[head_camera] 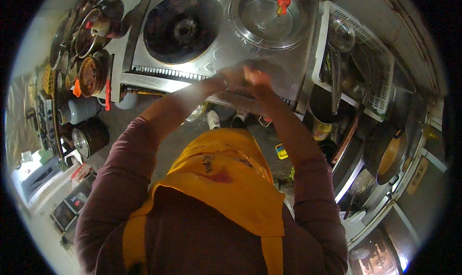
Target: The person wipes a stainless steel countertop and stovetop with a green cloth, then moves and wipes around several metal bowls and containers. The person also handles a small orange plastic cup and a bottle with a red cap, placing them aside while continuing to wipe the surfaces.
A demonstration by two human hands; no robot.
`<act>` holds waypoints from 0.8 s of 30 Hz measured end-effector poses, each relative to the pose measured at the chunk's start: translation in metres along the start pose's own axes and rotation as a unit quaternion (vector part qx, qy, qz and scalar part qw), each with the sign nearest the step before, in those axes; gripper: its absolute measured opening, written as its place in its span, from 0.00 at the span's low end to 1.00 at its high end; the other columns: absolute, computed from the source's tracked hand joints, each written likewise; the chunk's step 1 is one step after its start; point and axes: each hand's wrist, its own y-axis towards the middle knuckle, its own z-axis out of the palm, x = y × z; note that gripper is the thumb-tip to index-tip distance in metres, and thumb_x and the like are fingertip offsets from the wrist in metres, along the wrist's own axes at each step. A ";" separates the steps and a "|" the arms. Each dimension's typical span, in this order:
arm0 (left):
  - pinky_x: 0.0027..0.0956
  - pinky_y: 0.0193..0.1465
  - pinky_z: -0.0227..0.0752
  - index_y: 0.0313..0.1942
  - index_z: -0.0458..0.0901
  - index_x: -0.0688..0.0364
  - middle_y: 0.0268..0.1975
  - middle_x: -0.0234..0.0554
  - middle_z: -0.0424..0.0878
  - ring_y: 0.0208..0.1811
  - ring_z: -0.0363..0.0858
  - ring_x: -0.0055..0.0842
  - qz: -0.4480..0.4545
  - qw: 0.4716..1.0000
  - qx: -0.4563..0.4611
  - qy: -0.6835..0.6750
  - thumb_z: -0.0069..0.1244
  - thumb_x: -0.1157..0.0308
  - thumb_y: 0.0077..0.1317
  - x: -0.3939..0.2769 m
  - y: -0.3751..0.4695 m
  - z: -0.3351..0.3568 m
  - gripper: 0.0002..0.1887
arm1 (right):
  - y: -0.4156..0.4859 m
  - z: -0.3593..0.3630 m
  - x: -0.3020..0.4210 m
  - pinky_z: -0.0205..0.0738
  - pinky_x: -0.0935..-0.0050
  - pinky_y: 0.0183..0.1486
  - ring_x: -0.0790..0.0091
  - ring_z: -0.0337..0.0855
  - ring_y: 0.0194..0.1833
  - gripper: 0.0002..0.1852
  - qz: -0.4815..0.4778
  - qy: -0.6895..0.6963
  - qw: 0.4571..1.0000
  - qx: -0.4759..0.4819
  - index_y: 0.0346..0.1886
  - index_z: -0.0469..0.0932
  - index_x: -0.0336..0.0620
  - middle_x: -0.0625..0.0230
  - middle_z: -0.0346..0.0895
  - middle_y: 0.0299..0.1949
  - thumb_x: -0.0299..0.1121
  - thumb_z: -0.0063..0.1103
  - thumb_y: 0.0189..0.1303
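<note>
My left hand and my right hand are close together over the front of a stainless steel cooking range. Both are blurred, so I cannot make out the fingers or whether anything is between them. A dark patch, perhaps a shadow, lies on the steel just beyond them. Ahead to the left is a blackened round burner with a ring at its centre. Ahead to the right, a round steel basin holds water under a tap with a red nozzle.
A white plastic basket on the right holds a perforated skimmer and other long-handled tools. Pans and bowls crowd the left side. Below them are a gas cylinder and a lidded pot. A wok stands farther right.
</note>
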 end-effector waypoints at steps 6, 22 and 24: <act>0.45 0.39 0.80 0.34 0.87 0.56 0.36 0.47 0.88 0.38 0.87 0.43 -0.148 0.987 -0.032 0.053 0.59 0.55 0.54 0.002 0.013 0.000 0.14 | 0.020 0.014 -0.022 0.76 0.50 0.44 0.49 0.83 0.43 0.27 0.100 0.015 0.992 0.070 0.51 0.75 0.43 0.55 0.83 0.40 0.54 0.61 0.57; 0.30 0.52 0.75 0.54 0.67 0.61 0.48 0.39 0.81 0.50 0.79 0.25 -0.259 0.840 -0.258 -0.400 0.68 0.59 0.57 0.051 -0.098 0.010 0.32 | -0.029 -0.006 -0.106 0.49 0.55 0.74 0.52 0.53 0.74 0.34 0.117 -0.013 0.946 -0.301 0.69 0.65 0.40 0.53 0.57 0.73 0.40 0.60 0.61; 0.29 0.53 0.74 0.54 0.69 0.64 0.48 0.39 0.81 0.49 0.80 0.24 -0.276 0.821 -0.287 -0.409 0.68 0.60 0.57 0.059 -0.105 0.021 0.32 | -0.017 0.017 -0.091 0.49 0.55 0.74 0.51 0.55 0.74 0.31 0.148 -0.081 0.949 -0.266 0.68 0.67 0.40 0.55 0.58 0.73 0.38 0.59 0.61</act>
